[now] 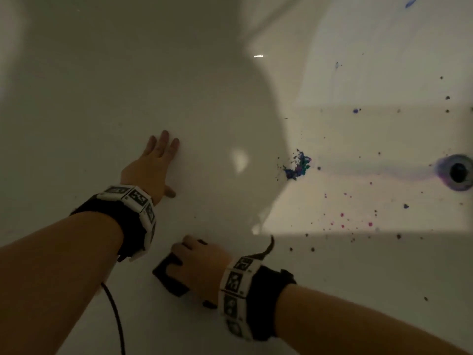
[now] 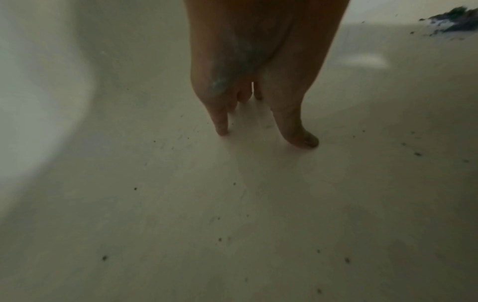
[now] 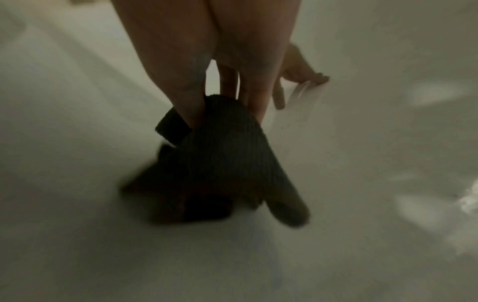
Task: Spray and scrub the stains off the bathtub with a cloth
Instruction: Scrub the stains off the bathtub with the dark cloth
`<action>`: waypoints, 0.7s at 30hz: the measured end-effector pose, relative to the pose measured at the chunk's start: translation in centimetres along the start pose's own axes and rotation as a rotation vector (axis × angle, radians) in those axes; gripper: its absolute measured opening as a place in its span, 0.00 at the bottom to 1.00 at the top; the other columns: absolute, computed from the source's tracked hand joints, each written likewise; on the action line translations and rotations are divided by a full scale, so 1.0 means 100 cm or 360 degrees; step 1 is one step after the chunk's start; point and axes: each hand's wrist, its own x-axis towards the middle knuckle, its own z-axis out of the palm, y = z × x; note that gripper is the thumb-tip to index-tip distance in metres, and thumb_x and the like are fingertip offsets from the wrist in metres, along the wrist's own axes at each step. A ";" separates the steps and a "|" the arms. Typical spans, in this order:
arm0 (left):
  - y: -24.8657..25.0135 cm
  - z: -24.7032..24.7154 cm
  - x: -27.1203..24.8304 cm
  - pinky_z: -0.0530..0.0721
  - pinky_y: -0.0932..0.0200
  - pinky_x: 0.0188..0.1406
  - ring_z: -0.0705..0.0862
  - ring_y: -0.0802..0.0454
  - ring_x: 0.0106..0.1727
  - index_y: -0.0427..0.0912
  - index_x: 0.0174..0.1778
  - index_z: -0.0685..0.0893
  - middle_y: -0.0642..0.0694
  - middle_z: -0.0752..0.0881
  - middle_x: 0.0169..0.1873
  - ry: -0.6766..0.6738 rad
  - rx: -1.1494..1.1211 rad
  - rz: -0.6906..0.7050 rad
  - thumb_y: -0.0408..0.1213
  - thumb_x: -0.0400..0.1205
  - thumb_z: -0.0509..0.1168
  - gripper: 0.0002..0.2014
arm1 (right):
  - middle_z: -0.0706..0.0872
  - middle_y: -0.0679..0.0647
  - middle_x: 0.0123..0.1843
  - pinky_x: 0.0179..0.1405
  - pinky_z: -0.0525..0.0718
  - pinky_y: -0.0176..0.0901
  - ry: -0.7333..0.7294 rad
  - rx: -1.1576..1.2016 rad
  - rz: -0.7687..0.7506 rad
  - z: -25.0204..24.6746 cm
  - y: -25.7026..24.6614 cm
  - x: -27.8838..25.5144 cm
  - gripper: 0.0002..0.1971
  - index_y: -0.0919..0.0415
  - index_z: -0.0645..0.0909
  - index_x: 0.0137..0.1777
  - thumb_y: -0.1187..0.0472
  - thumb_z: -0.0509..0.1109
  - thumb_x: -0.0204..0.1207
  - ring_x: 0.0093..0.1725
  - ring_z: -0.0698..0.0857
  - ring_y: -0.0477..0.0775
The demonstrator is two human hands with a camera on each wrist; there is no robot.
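Observation:
My left hand [image 1: 163,162] lies flat with fingers spread on the white bathtub [image 1: 204,85], holding nothing; the left wrist view shows its fingertips [image 2: 222,130] touching the surface. Nearer to me, my right hand [image 1: 192,270] grips a dark ribbed cloth [image 1: 169,276] and presses it on the tub. In the right wrist view the cloth [image 3: 220,163] bunches under the fingers, with the thumb tucked into a fold. A blue-green stain clump [image 1: 298,165] sits to the right of both hands, and purple, pink and dark specks [image 1: 343,216] are scattered towards the drain.
The drain [image 1: 458,172], ringed with purple, is at the far right. Blue marks [image 1: 412,1] streak the far tub wall. Small dark specks [image 2: 104,257] dot the floor around my left hand. A black cable [image 1: 115,316] hangs from my left wrist.

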 end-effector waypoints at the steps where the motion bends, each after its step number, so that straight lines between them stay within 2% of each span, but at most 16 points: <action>1: 0.000 0.000 0.001 0.61 0.48 0.78 0.36 0.50 0.82 0.50 0.81 0.34 0.51 0.31 0.80 -0.0002 -0.0009 -0.0003 0.40 0.71 0.75 0.57 | 0.60 0.61 0.77 0.61 0.71 0.54 0.0089 -0.0037 -0.0053 0.007 0.003 0.006 0.21 0.60 0.64 0.76 0.55 0.55 0.85 0.69 0.65 0.63; 2: 0.001 0.000 0.001 0.61 0.48 0.78 0.37 0.50 0.82 0.50 0.81 0.35 0.51 0.31 0.80 0.0005 -0.0018 -0.0003 0.40 0.71 0.75 0.57 | 0.62 0.61 0.77 0.63 0.71 0.54 0.0148 0.0003 -0.0008 0.007 0.010 0.012 0.22 0.60 0.66 0.75 0.54 0.55 0.84 0.69 0.66 0.64; 3: 0.001 0.000 0.001 0.62 0.48 0.78 0.37 0.49 0.82 0.50 0.81 0.36 0.51 0.32 0.80 0.0023 -0.0027 -0.0001 0.39 0.71 0.76 0.57 | 0.67 0.64 0.74 0.62 0.74 0.53 0.0207 -0.0008 0.0075 0.004 0.023 0.017 0.22 0.61 0.71 0.72 0.54 0.62 0.81 0.67 0.69 0.67; 4: 0.000 0.000 0.001 0.62 0.47 0.77 0.37 0.49 0.82 0.50 0.81 0.37 0.51 0.33 0.80 0.0046 -0.0038 0.0004 0.39 0.71 0.76 0.57 | 0.74 0.67 0.67 0.55 0.81 0.52 0.0219 0.0063 0.0203 -0.009 0.035 0.014 0.23 0.62 0.77 0.65 0.54 0.72 0.72 0.60 0.75 0.70; 5: -0.001 0.000 0.000 0.62 0.47 0.77 0.38 0.50 0.82 0.50 0.81 0.38 0.51 0.34 0.81 0.0065 -0.0047 0.0013 0.39 0.70 0.76 0.56 | 0.80 0.68 0.57 0.46 0.84 0.51 0.0341 0.0164 0.0313 -0.016 0.049 0.011 0.26 0.63 0.82 0.57 0.53 0.81 0.60 0.52 0.79 0.70; 6: -0.001 0.000 0.000 0.62 0.47 0.76 0.38 0.50 0.82 0.50 0.81 0.38 0.51 0.34 0.81 0.0072 -0.0052 0.0020 0.39 0.70 0.76 0.56 | 0.81 0.68 0.53 0.43 0.85 0.51 0.0554 0.0186 0.0436 -0.020 0.068 0.006 0.31 0.63 0.84 0.54 0.50 0.85 0.51 0.47 0.80 0.70; 7: -0.001 0.001 0.000 0.62 0.47 0.76 0.38 0.50 0.82 0.50 0.81 0.37 0.51 0.34 0.81 0.0071 -0.0052 0.0021 0.39 0.70 0.76 0.57 | 0.80 0.69 0.55 0.46 0.84 0.52 0.0741 0.0203 0.0580 -0.028 0.088 -0.001 0.35 0.63 0.82 0.58 0.48 0.85 0.51 0.50 0.79 0.70; 9: 0.001 0.000 0.000 0.61 0.47 0.77 0.38 0.49 0.82 0.50 0.81 0.37 0.50 0.33 0.81 0.0054 -0.0023 0.0008 0.39 0.71 0.76 0.57 | 0.71 0.67 0.66 0.57 0.78 0.56 0.0837 0.0092 0.0923 -0.048 0.126 -0.021 0.37 0.60 0.72 0.70 0.48 0.78 0.63 0.62 0.71 0.68; 10: 0.003 -0.001 -0.001 0.60 0.47 0.77 0.38 0.49 0.82 0.49 0.81 0.37 0.49 0.33 0.81 0.0049 0.0017 0.0003 0.39 0.72 0.75 0.56 | 0.68 0.66 0.68 0.59 0.76 0.57 0.0875 0.0099 0.1086 -0.057 0.144 -0.034 0.33 0.58 0.68 0.72 0.52 0.74 0.68 0.64 0.69 0.67; 12: 0.009 0.002 -0.004 0.57 0.48 0.78 0.37 0.47 0.82 0.48 0.82 0.37 0.48 0.32 0.80 0.0056 0.0117 0.0033 0.42 0.73 0.74 0.54 | 0.68 0.63 0.67 0.58 0.76 0.56 0.0895 0.0169 0.1299 -0.071 0.160 -0.059 0.25 0.58 0.69 0.70 0.62 0.67 0.72 0.65 0.69 0.66; 13: 0.013 0.005 -0.007 0.54 0.49 0.79 0.37 0.47 0.82 0.48 0.82 0.37 0.47 0.32 0.80 0.0054 0.0154 0.0088 0.44 0.73 0.73 0.54 | 0.69 0.63 0.65 0.58 0.76 0.55 0.0920 0.0177 0.1271 -0.070 0.159 -0.067 0.22 0.59 0.71 0.67 0.65 0.66 0.71 0.63 0.71 0.66; 14: 0.019 0.010 -0.012 0.52 0.49 0.80 0.36 0.46 0.82 0.49 0.81 0.36 0.47 0.31 0.80 0.0036 0.0176 0.0156 0.47 0.73 0.73 0.55 | 0.72 0.62 0.62 0.57 0.77 0.54 0.0905 0.0182 0.1137 -0.069 0.149 -0.074 0.19 0.59 0.74 0.63 0.65 0.66 0.70 0.61 0.73 0.65; 16: 0.032 0.023 -0.021 0.49 0.48 0.80 0.35 0.46 0.82 0.49 0.81 0.34 0.47 0.30 0.80 -0.0012 0.0165 0.0252 0.50 0.71 0.74 0.58 | 0.77 0.60 0.55 0.53 0.81 0.54 0.0726 0.0354 0.0708 -0.053 0.118 -0.086 0.14 0.59 0.80 0.55 0.57 0.65 0.70 0.53 0.80 0.64; 18: 0.045 0.035 -0.027 0.48 0.49 0.80 0.33 0.46 0.81 0.49 0.80 0.33 0.47 0.29 0.79 -0.0026 0.0098 0.0224 0.49 0.69 0.75 0.60 | 0.78 0.56 0.52 0.48 0.84 0.53 0.0353 0.0590 0.0294 -0.032 0.075 -0.099 0.20 0.57 0.82 0.54 0.47 0.59 0.69 0.49 0.82 0.61; 19: 0.049 0.038 -0.027 0.47 0.49 0.80 0.33 0.46 0.81 0.48 0.80 0.33 0.47 0.28 0.79 -0.0015 0.0067 0.0189 0.48 0.69 0.76 0.60 | 0.77 0.58 0.55 0.51 0.83 0.54 0.0098 0.0559 0.0177 -0.019 0.056 -0.102 0.20 0.57 0.80 0.58 0.49 0.59 0.71 0.52 0.80 0.62; 21: 0.054 0.039 -0.026 0.47 0.49 0.80 0.32 0.45 0.81 0.48 0.81 0.33 0.47 0.28 0.79 -0.0001 0.0027 0.0138 0.44 0.68 0.77 0.61 | 0.71 0.63 0.64 0.58 0.79 0.58 -0.0384 0.0352 0.0033 0.011 0.035 -0.102 0.21 0.58 0.73 0.69 0.61 0.65 0.75 0.61 0.73 0.65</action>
